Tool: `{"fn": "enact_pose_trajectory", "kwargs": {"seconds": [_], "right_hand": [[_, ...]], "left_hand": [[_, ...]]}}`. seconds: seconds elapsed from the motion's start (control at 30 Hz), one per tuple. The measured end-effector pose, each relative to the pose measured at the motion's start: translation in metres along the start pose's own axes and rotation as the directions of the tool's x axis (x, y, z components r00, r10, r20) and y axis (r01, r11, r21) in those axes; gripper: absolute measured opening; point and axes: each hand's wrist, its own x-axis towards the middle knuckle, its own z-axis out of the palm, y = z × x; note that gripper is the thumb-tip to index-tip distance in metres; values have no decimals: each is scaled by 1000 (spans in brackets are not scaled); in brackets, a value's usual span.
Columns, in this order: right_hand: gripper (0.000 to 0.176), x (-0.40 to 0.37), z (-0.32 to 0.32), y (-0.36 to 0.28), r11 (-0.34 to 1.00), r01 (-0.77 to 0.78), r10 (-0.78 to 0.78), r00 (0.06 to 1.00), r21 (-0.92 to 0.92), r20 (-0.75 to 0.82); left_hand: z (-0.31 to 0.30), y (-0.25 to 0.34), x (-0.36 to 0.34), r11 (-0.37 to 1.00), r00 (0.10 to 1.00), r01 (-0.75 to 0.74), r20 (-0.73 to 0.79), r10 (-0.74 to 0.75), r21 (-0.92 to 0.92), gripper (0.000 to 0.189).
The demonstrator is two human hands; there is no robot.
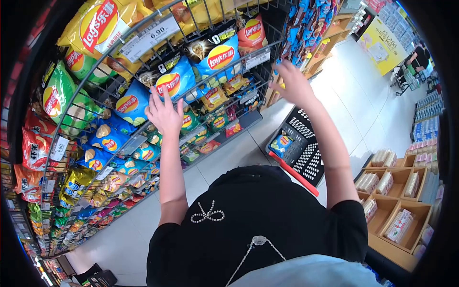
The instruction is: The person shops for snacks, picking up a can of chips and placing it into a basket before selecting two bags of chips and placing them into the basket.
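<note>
My left hand [165,112] reaches up to the wire rack [196,88], its fingers spread over the front of a blue Lay's chip bag [174,81]. Another blue Lay's bag [131,103] sits to its left, and a blue and black one [220,57] to its right. My right hand [292,85] is raised off the rack's right end, fingers apart with nothing held. Just above it hang strips of small blue packets [303,31], and a white price tag [258,58] is to its left.
A dark shopping basket [306,119] with a red handle [294,174] stands on the floor, a blue chip bag [281,143] inside. Wooden bins [389,205] of packaged goods line the right. Farther off, a person [420,57] is beside a cart [406,80].
</note>
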Motion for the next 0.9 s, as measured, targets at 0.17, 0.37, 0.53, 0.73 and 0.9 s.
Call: {"fn": "enact_pose_trajectory", "kwargs": {"seconds": [0.17, 0.37, 0.53, 0.73, 0.9], "right_hand": [[37, 126, 55, 33, 987, -100, 84, 988, -127, -127], [37, 205, 94, 40, 936, -258, 244, 966, -239, -87], [37, 222, 83, 29, 958, -263, 282, 936, -114, 210], [44, 216, 81, 45, 965, -90, 127, 982, -246, 139], [48, 195, 63, 47, 966, -60, 75, 996, -251, 53]], "left_hand": [[-6, 2, 2, 999, 997, 20, 72, -23, 35, 63], [-10, 2, 4, 999, 997, 10, 73, -13, 36, 64], [-13, 4, 5, 999, 996, 11, 85, -15, 50, 63], [-15, 5, 7, 999, 998, 19, 62, -21, 28, 63], [-11, 4, 3, 1000, 999, 16, 44, -17, 23, 63]]}}
